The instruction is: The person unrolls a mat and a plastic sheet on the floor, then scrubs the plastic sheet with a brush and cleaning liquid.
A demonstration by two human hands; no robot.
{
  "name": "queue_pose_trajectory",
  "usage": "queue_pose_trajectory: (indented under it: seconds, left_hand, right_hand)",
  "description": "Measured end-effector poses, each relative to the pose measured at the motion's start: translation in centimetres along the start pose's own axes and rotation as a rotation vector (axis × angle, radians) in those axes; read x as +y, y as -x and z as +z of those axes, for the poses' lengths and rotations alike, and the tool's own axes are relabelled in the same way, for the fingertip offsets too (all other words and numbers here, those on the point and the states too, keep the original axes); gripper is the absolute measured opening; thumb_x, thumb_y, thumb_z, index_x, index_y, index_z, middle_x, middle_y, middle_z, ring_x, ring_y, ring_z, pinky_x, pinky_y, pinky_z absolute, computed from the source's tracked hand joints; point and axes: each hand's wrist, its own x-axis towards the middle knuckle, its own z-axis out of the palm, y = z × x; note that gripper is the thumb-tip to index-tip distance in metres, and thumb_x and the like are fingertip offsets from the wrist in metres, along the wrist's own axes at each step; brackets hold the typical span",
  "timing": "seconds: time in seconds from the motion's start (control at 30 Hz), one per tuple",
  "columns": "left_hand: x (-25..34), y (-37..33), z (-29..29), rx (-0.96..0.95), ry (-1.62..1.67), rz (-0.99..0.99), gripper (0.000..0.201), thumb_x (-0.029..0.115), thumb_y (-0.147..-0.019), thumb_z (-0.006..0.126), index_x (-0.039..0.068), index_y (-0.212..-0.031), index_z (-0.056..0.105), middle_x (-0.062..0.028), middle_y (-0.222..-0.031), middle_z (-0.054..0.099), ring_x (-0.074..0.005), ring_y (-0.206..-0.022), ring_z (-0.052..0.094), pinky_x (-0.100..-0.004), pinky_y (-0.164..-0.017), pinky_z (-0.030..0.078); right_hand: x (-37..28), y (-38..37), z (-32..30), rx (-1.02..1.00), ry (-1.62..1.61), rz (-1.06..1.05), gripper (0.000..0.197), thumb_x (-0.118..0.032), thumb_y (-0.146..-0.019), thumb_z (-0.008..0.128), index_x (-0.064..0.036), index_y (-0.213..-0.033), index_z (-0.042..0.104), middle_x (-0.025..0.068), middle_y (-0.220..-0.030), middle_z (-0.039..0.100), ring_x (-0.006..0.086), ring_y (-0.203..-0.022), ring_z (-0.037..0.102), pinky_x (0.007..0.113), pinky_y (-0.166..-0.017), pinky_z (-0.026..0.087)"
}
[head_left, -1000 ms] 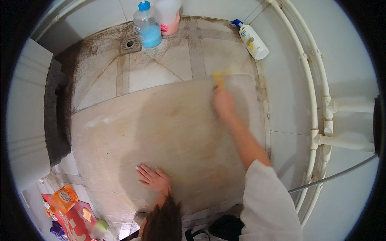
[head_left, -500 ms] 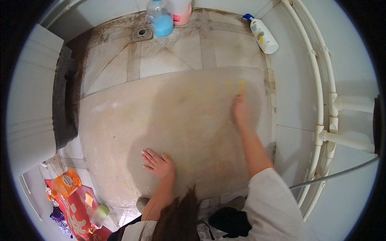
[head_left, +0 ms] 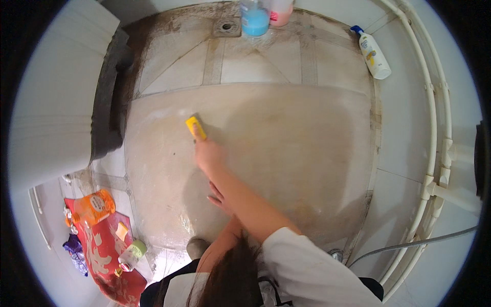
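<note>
Where the fingers of the right hand (head_left: 208, 153) close, we find them grasping a yellow sponge (head_left: 196, 127), pressed flat on the wet, stained shower floor (head_left: 286, 153) toward its left side. We note the left hand (head_left: 219, 198) lying under the right forearm, palm down on the same floor; its fingers look spread, gripping nothing. Beyond, we record a drain (head_left: 227, 26) at the far edge, a blue bottle (head_left: 254, 18) just beside it, and a white bottle (head_left: 374, 52) far right.

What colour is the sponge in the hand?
Yellow. The sponge shows in the head view, held by the right hand.
</note>
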Motion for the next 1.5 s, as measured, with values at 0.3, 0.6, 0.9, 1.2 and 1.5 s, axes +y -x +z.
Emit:
queue_pose_trajectory:
  seconds: [0.3,0.6,0.9,1.2,1.5]
  left_hand:
    - [-0.9,-0.6,-2.2,-0.088,0.691,-0.137,0.059,0.030,-0.078,0.043,0.005,-0.127,0.022,-0.0157,-0.131,0.024,-0.0288,-0.121,0.021,-0.0524,-0.095,0.011]
    - [8.5,-10.5,-11.4,0.153,0.547,0.405,0.067,0.023,-0.062,0.062,0.002,-0.119,0.034,-0.0175,-0.117,0.038,-0.0302,-0.110,0.034,-0.0377,-0.088,0.030]
    - [4.9,-13.6,-4.5,-0.252,0.869,0.099,0.041,0.013,-0.065,0.056,0.004,-0.102,0.039,-0.0141,-0.096,0.044,-0.0314,-0.084,0.046,-0.0381,-0.074,0.039]
    - [0.9,-18.3,-3.5,0.016,0.505,0.344,0.059,0.011,-0.070,0.050,0.011,-0.124,0.024,-0.0144,-0.104,0.042,-0.0316,-0.086,0.050,-0.0385,-0.069,0.044]
    - [9.0,-20.2,-7.7,-0.370,0.439,0.541,0.050,0.031,-0.081,0.040,0.020,-0.126,0.020,-0.0187,-0.109,0.038,-0.0330,-0.090,0.051,-0.0397,-0.072,0.045]
  right_hand:
    - [16.5,10.7,-2.9,0.584,0.102,0.108,0.059,-0.020,-0.071,0.052,-0.0028,-0.123,0.030,0.0196,-0.126,0.029,0.0346,-0.115,0.028,0.043,-0.094,0.022]
    - [17.9,12.5,-3.1,0.478,0.394,0.065,0.056,-0.033,-0.075,0.046,-0.0080,-0.123,0.032,0.0134,-0.130,0.024,0.0278,-0.121,0.021,0.043,-0.097,0.017]
    - [18.1,12.4,-2.5,0.501,0.293,0.083,0.054,-0.034,-0.075,0.045,-0.0108,-0.123,0.033,0.0113,-0.130,0.025,0.0270,-0.120,0.022,0.043,-0.097,0.017]
    - [17.8,12.4,-2.9,0.511,0.313,0.083,0.056,-0.033,-0.074,0.047,-0.0100,-0.123,0.033,0.0127,-0.130,0.026,0.0275,-0.120,0.022,0.043,-0.096,0.017]
    - [18.4,12.3,-2.8,0.458,0.356,0.105,0.060,-0.037,-0.074,0.046,-0.0116,-0.126,0.029,0.0116,-0.133,0.020,0.0269,-0.122,0.019,0.044,-0.097,0.017]
